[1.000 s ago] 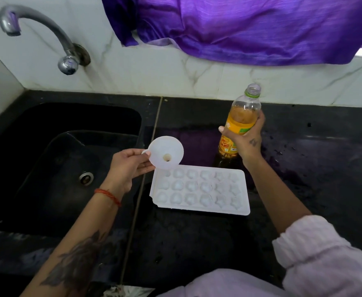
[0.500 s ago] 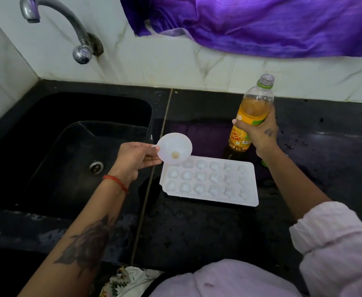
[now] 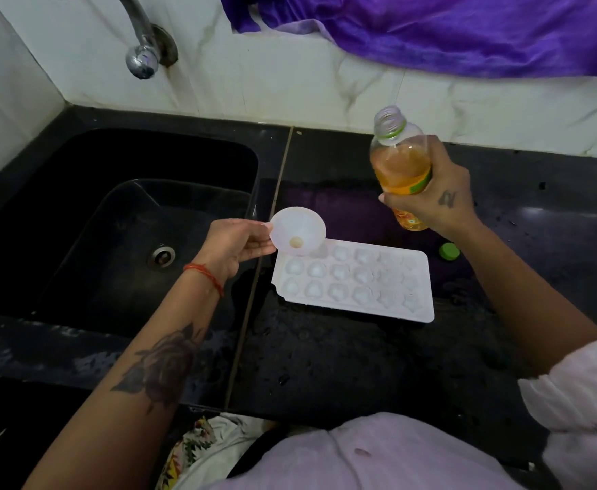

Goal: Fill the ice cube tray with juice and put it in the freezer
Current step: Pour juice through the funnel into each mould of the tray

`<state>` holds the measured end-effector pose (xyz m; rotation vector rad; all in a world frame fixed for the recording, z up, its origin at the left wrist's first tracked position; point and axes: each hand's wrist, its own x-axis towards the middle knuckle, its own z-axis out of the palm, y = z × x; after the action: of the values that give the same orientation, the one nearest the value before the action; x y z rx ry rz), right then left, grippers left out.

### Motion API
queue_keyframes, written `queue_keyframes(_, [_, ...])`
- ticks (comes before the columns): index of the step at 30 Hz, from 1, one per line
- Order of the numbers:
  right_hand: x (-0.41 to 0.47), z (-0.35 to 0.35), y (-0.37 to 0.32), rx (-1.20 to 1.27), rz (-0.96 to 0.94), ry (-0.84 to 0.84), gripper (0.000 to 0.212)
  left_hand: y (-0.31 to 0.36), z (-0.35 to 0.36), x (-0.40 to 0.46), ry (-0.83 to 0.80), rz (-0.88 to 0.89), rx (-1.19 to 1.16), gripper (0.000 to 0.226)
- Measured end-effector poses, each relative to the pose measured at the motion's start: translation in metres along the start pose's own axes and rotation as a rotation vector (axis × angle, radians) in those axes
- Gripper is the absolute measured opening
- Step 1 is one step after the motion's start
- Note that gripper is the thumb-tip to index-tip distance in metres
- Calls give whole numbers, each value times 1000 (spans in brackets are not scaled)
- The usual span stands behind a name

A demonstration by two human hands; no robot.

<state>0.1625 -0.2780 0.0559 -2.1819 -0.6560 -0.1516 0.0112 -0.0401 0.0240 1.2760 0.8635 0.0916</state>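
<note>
I note the left hand [image 3: 235, 244] pinching a white funnel [image 3: 297, 230] over the ice cube tray [image 3: 355, 282] corner cell, to guide juice; the right hand [image 3: 435, 192] grips the uncapped juice bottle [image 3: 399, 164], tilted towards it

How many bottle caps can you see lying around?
1. A green cap lies on the black counter, right of the white ice cube tray, below the held juice bottle. Others may be hidden.

A home kitchen: black stone counter [image 3: 343, 355] with sunken sink [image 3: 88, 221], chrome tap [image 3: 141, 58], marble backsplash [image 3: 290, 90].
</note>
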Motion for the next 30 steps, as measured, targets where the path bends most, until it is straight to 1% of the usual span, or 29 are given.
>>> queue_keyframes(4, [-8,1,-6,-189,-95,-115,72,-2,2,1,2,-15,-17,2])
queue_keyframes(7, [-12,2,-8,-334,-127,-179,73,-1,2,2,10,-17,-25,3])
queue_keyframes(14, [-16,8,-11,-541,-204,-239,69,-1,1,3,28,-26,-25,5])
queue_keyframes(17, [-14,11,-10,-597,-220,-264,65,-1,1,4,30,-23,-25,6])
queue_keyframes(24, [-11,20,-10,-707,-222,-283,62,-2,0,5,38,-27,-27,1])
queue_keyframes(30, [-9,26,-10,-764,-211,-299,66,-3,-1,5,40,-33,-33,1])
